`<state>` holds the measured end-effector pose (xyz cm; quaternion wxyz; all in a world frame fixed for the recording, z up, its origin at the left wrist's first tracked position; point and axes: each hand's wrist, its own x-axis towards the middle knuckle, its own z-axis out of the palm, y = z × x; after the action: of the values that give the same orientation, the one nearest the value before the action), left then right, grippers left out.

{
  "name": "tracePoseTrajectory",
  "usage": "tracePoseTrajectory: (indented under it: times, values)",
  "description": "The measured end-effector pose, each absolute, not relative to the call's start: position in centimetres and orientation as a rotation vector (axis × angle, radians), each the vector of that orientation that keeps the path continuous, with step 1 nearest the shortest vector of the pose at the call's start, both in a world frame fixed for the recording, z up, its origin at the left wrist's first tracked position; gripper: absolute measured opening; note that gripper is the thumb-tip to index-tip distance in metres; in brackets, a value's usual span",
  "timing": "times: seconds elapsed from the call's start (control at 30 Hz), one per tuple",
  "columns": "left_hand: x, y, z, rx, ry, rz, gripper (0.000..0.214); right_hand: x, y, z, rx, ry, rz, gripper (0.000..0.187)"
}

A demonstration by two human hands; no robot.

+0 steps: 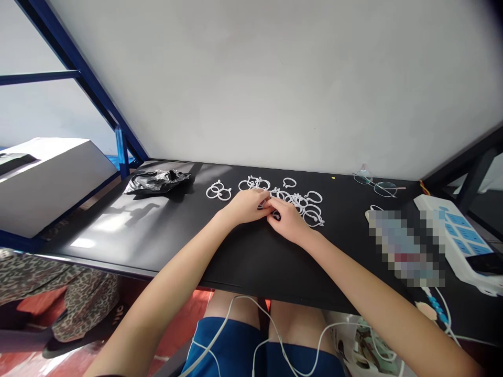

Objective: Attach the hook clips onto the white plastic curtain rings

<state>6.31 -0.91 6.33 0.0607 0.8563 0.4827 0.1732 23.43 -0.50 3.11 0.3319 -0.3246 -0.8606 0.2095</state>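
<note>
My left hand (251,205) and my right hand (288,219) meet over the middle of the black table, fingertips together. Both hands are closed in a pinch. Bits of a white ring (276,214) show at the fingers; most of it is hidden. Just behind and right of my hands lies a loose pile of thin white plastic rings (313,213), each with a small eyelet, like curtain rings. More rings (262,183) lie beyond my left hand. A few linked or overlapping rings (219,190) rest apart to the left, and a single ring (290,182) lies farther back.
A crumpled black plastic bag (157,182) lies at the left. Eyeglasses (385,188), a blurred-out phone (401,246) and a white power strip (459,235) are at the right. White cables (275,324) hang over my lap. Another person's patterned trouser leg (88,298) is at lower left.
</note>
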Motion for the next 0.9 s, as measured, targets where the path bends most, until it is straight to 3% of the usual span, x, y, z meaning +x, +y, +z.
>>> tracePoseTrajectory:
  times: [0.9]
  values:
    - [6.33, -0.92, 6.26, 2.607, 1.453, 0.571, 0.019, 23.42, -0.51, 3.06, -0.862, -2.251, 0.531, 0.022]
